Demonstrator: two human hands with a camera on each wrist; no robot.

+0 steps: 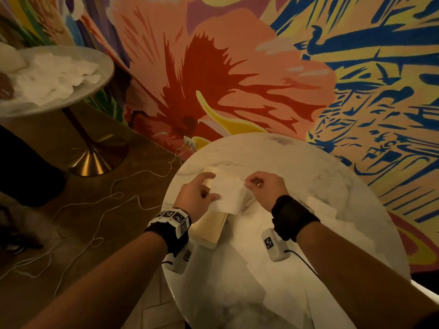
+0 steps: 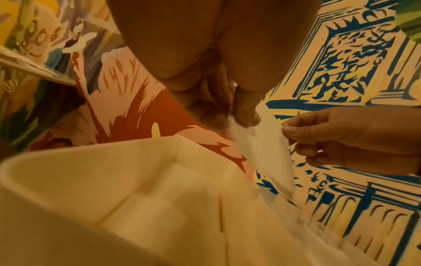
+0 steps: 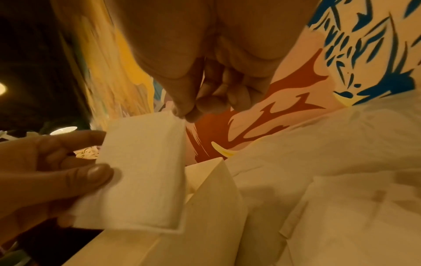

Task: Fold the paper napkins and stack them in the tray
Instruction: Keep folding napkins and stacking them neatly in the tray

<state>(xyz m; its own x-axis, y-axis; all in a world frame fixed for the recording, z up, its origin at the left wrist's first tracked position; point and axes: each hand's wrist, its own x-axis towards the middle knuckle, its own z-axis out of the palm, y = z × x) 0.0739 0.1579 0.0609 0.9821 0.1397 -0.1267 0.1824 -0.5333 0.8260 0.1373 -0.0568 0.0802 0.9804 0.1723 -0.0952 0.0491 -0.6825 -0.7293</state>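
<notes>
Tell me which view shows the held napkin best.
Right wrist: the folded napkin faces the camera, layered edges visible, pinched by both hands. Left wrist shows it nearly edge-on. Head view shows it small, above the tray.

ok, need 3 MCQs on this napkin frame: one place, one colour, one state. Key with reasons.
1. Where is the held napkin?
A. above the tray
B. on the floor
C. on the far table

2. What colour is the tray?
A. blue
B. cream
C. black

3. How is the napkin held?
A. left hand only
B. lying loose
C. by both hands

Key:
1 A: head view shows it raised over the tray on the marble table.
2 B: its walls look cream in the left wrist view.
3 C: left hand and right hand each pinch an edge.
</notes>
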